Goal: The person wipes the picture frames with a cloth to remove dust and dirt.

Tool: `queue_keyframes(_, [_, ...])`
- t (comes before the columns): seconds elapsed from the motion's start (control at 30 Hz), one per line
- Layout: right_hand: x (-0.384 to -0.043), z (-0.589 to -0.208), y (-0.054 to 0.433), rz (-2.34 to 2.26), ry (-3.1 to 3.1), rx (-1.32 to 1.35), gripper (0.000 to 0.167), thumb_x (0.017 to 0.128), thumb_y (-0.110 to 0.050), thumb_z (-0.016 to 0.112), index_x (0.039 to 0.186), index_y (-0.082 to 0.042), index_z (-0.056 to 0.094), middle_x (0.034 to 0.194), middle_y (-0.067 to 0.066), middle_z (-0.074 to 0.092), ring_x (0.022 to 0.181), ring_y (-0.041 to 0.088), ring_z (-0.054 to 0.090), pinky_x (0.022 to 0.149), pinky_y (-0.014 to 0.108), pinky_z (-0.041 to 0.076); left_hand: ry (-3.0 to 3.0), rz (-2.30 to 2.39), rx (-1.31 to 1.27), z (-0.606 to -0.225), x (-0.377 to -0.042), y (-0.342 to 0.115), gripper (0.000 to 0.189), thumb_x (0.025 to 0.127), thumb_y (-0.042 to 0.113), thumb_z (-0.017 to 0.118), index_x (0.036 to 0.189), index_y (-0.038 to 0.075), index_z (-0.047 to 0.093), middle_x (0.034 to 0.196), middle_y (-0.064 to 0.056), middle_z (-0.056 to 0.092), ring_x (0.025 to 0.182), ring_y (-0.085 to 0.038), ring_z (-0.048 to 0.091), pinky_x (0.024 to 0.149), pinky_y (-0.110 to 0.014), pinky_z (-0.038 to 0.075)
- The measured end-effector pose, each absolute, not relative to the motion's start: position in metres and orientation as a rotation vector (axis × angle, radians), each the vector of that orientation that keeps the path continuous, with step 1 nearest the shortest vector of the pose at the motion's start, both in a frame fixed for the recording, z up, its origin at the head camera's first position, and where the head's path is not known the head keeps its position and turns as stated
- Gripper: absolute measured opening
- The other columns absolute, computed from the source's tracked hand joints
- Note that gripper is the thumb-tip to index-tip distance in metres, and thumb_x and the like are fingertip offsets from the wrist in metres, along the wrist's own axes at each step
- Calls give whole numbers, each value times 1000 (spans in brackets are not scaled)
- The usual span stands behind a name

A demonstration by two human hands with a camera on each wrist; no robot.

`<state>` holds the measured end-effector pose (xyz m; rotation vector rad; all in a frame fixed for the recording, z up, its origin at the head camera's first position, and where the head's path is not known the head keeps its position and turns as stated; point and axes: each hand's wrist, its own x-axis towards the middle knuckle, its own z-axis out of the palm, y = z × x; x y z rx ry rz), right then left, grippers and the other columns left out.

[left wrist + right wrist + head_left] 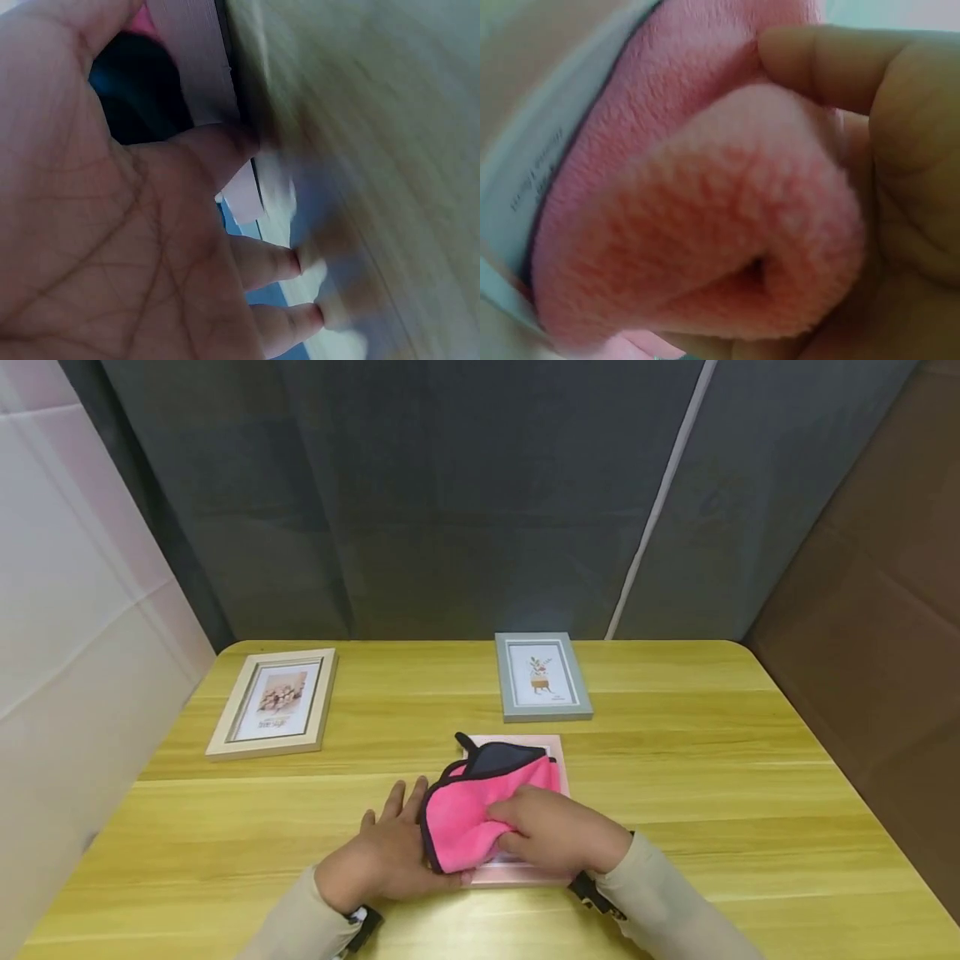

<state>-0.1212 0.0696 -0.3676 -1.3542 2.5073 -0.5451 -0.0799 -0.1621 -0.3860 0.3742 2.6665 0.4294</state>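
A pink cleaning cloth [459, 822] with black edging, a dark grey underside and a black loop lies bunched over a pink picture frame [517, 877]. My right hand [553, 828] pinches the cloth between thumb and fingers; its fluffy fold fills the right wrist view, with part of the frame's printed insert beside it. My left hand [393, 852] rests at the frame's left side with fingers spread and fairly straight. Its thumb touches near the lower left corner, and the left wrist view shows fingers against the frame's side and the table. Most of the frame's picture is hidden under the cloth.
A cream picture frame [327, 693] lies face up at the table's back left. Behind the pink frame lies a grey-blue picture frame [547, 717], near the back edge. The wood-grain table [712, 760] ends at a dark curtain [450, 527].
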Motion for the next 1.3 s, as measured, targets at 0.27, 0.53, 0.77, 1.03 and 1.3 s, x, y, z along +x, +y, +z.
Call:
queue_keyframes(0.27, [-108,-368,71,-516,2485,-1391,15,95,-12,57,82,-18,53,72,-13,47,84,12,55,86,29,46,2694,390,389,-387,-81,-163,101,78,75,61,153,10,39,161,-24,17,145,-51,12,99,-79,23])
queue_keyframes(0.53, [-127,-372,58,-429,2646,-1242,6,98,-13,55,92,-13,56,73,-7,49,92,21,59,89,35,47,2666,423,429,-387,-81,-167,98,76,79,61,148,12,49,160,-27,15,142,-57,11,94,-82,23])
queue_keyframes(0.77, [-152,-371,49,-511,2631,-1024,14,99,-13,53,110,-9,61,88,0,59,90,19,56,89,35,48,2656,381,419,-386,-80,-166,86,78,78,60,149,31,48,161,-27,13,143,-56,8,97,-82,21])
queue_keyframes(1.03, [-150,-367,52,-452,2625,-1086,6,99,-16,58,100,-13,63,76,-5,55,79,16,53,78,32,47,2660,393,427,-385,-80,-163,86,78,78,60,148,28,50,161,-26,13,143,-57,10,96,-82,22])
queue_keyframes(1.3, [-128,-367,67,-461,2485,-1329,13,97,-14,57,85,-18,56,72,-11,48,80,12,52,82,30,46,2676,431,381,-388,-80,-162,111,74,79,63,153,4,37,160,-25,17,143,-54,12,97,-80,23])
